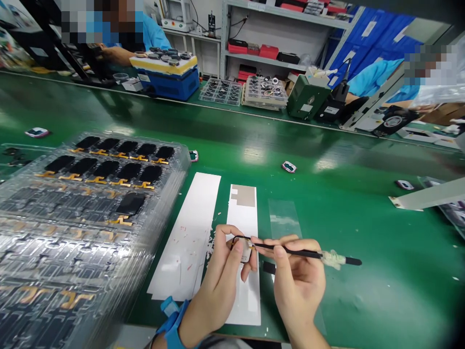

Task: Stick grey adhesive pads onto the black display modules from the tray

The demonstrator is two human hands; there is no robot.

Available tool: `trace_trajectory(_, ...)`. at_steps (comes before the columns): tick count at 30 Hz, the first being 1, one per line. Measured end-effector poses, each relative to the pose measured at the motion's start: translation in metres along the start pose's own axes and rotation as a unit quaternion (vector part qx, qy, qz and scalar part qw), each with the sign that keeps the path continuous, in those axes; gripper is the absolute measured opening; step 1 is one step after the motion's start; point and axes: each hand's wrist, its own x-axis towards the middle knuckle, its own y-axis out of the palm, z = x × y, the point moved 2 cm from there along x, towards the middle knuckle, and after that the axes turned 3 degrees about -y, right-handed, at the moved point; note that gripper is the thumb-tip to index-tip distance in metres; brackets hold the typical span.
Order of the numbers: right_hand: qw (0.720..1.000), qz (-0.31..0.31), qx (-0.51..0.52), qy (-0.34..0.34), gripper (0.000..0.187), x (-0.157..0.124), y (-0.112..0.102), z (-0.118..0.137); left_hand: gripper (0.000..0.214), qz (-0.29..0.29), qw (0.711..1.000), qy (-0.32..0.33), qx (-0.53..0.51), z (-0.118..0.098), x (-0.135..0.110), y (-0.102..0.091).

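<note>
**A:** So, where did you have that small part, and what were your hands doing?

**B:** Your left hand [218, 286] pinched a small rounded-rectangular part with a dark rim [245, 250] narrowly between thumb and fingers, just above a long white paper strip [244, 215] on the green tabletop [370, 295]. Your right hand [300, 286] closed narrowly on a slim black pick wrapped in white tape [290, 252], and its tip reached the part's edge.

**A:** What could have gone wrong from there?

**B:** A slip of that tip, from too much pressure, could have scored the part or jabbed your left fingers. The loose white paper flecks [209, 247] beside your left hand could have clung to the part if you had set it down among them. Your left wrist also sat near the stacked clear plastic trays of black panels with gold flex tails [90, 203], so a careless sideways swing could have knocked them.
</note>
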Motion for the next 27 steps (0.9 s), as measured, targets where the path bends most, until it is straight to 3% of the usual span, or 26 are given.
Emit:
trace_trajectory(4,1.000,0.008,0.018,-0.010,0.017,0.000,0.002,0.002,0.020,-0.004,1.000,0.007,0.004,0.000,0.000,0.001)
trace_trajectory(8,0.997,0.026,0.014,-0.065,0.019,-0.002,0.002,0.005,0.016,-0.011,0.998,0.051,0.022,0.006,-0.001,-0.001)
trace_trajectory(13,0.995,0.030,0.059,-0.077,0.016,0.006,-0.008,0.008,0.009,-0.042,0.979,0.188,0.072,0.005,-0.004,-0.007)
trace_trajectory(16,0.992,0.039,0.071,-0.097,0.018,0.012,-0.014,0.013,0.016,-0.023,0.957,0.270,0.100,-0.006,-0.009,-0.009)
trace_trajectory(18,0.988,0.078,0.021,-0.129,0.020,0.012,-0.016,0.020,0.019,0.000,0.949,0.296,0.108,-0.013,-0.013,-0.009)
trace_trajectory(20,0.976,0.153,-0.055,-0.148,0.013,0.008,-0.012,0.028,0.019,0.022,0.941,0.316,0.118,-0.019,-0.019,-0.008)
trace_trajectory(23,0.946,0.267,-0.123,-0.136,0.019,0.001,-0.002,0.041,0.017,0.048,0.932,0.330,0.144,-0.027,-0.034,-0.006)
trace_trajectory(25,0.935,0.307,-0.140,-0.108,0.005,0.004,0.005,0.051,0.028,0.052,0.927,0.321,0.190,-0.032,-0.047,-0.008)
trace_trajectory(27,0.927,0.326,-0.162,-0.093,0.010,0.020,0.012,0.068,0.047,0.020,0.915,0.310,0.259,-0.041,-0.060,-0.016)
